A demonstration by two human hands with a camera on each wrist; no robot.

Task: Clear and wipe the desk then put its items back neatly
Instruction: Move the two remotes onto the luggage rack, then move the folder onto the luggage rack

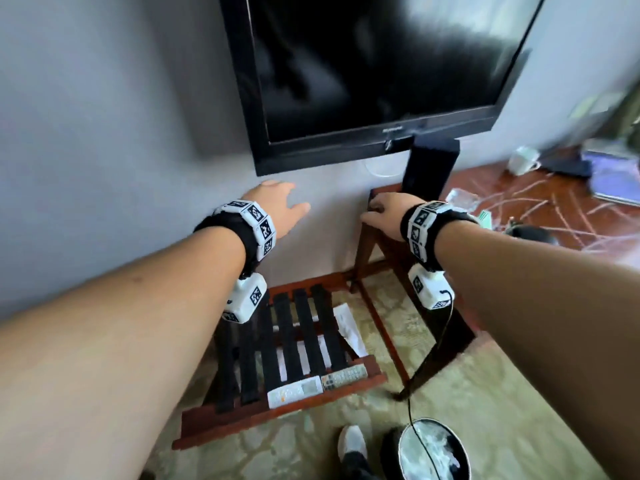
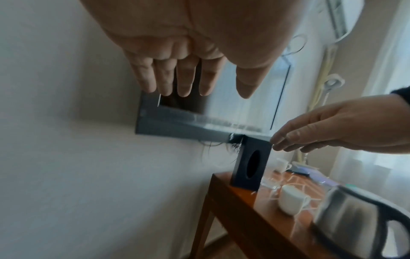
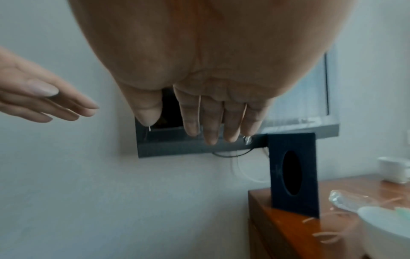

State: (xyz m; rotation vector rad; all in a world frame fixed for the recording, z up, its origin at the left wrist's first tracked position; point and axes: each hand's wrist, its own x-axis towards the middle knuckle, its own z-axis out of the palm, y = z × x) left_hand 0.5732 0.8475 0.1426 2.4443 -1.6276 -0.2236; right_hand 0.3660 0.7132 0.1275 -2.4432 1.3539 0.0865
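Both hands (image 2: pixel 177 52) (image 3: pixel 210 61) empty, fingers (image 2: pixel 184 78) outstretched; kettle (image 2: pixel 355 224) only in left-wrist view.

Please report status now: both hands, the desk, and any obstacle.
Left hand open, holds nothing. Right hand open, near the black tissue box. Desk not yet cleared: cups, kettle, papers on it. No obstacle seen.

Both forearms bare, no sleeves. Left wrist band (image 1: pixel 247 225): black strap ringed with white blocks carrying black-and-white square markers; white camera housing (image 1: pixel 244 297) slung beneath, also marked. Right wrist band (image 1: pixel 424 226) matches, with its own white housing (image 1: pixel 429 287) and a thin black cable (image 1: pixel 420 368) hanging down. White shoe (image 1: pixel 353 439), dark trouser leg above it.
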